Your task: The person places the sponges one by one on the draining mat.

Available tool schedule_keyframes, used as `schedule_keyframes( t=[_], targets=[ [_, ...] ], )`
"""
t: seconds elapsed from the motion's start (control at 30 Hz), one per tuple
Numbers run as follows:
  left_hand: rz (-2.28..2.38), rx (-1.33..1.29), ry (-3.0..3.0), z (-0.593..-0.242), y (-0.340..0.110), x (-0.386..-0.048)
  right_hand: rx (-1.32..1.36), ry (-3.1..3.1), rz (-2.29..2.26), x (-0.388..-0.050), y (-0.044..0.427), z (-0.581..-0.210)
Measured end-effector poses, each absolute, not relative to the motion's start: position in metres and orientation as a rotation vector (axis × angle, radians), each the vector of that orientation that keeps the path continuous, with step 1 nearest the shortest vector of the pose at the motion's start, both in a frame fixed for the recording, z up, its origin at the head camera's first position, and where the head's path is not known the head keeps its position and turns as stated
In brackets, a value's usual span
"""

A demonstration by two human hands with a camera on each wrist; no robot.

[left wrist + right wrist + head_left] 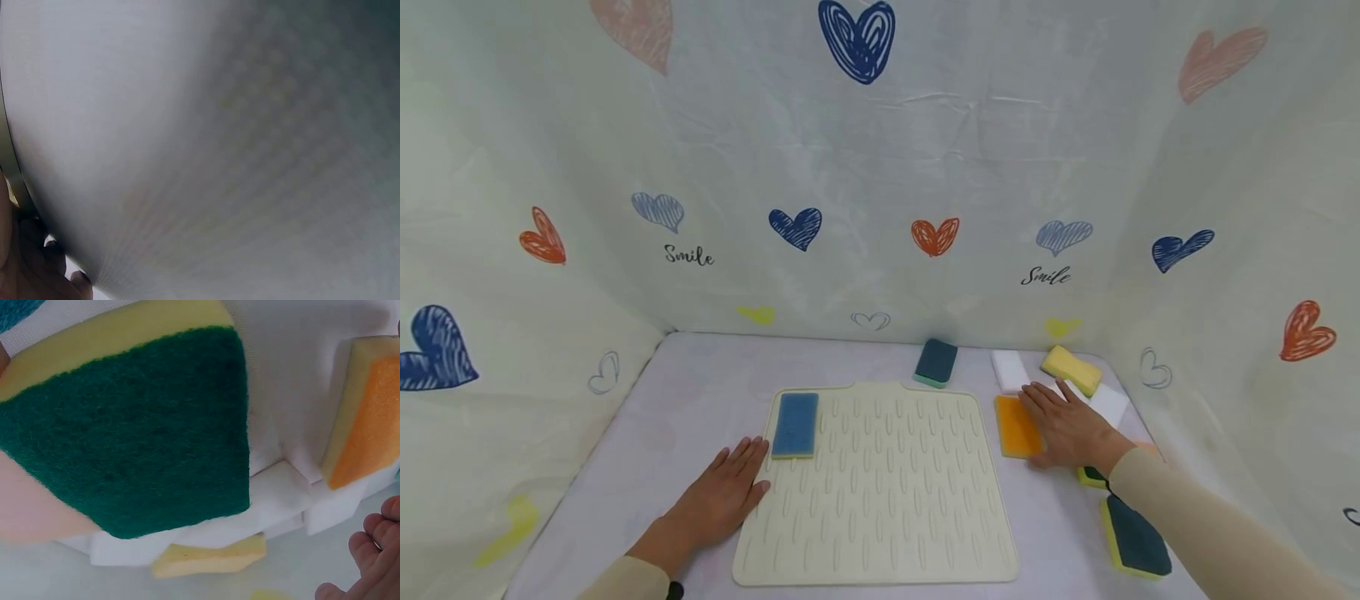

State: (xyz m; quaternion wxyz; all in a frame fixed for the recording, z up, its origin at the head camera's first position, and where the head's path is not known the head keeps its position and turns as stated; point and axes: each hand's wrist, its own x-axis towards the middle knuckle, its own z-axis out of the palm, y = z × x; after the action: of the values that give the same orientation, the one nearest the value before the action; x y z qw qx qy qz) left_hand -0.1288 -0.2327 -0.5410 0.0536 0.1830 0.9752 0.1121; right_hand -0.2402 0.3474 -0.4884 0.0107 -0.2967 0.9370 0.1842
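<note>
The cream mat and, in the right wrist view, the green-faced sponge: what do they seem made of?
Cream mat: matte, likely silicone or rubber, judging by molded ribs and rounded corners; possibly plastic.
Green-faced sponge: dull scouring fibre, probably synthetic, as its fuzzy edge shows, over a smoother yellow layer that looks like foam.

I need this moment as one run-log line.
left hand: at left edge of mat | right hand: near orange sponge | blue sponge: on mat, far-left corner
</note>
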Motion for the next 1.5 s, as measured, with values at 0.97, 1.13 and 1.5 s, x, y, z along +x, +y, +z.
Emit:
schedule_keyframes(
  t=[0.97,1.13,1.5],
  targets=[
    [0.312,0.548,2.986,-0.54,-0.23,-0.129,-0.647,2.775,0.242,-0.251,0.338,-0.485],
    [0.306,0.535,2.982,-0.539,-0.23,-0.129,-0.74,2.964,0.249,-0.252,0.337,-0.483],
    [0.299,0.538,2.975,-0.538,-0.229,-0.128,-0.989,3.201,0.303,-0.255,0.307,-0.478]
  ],
)
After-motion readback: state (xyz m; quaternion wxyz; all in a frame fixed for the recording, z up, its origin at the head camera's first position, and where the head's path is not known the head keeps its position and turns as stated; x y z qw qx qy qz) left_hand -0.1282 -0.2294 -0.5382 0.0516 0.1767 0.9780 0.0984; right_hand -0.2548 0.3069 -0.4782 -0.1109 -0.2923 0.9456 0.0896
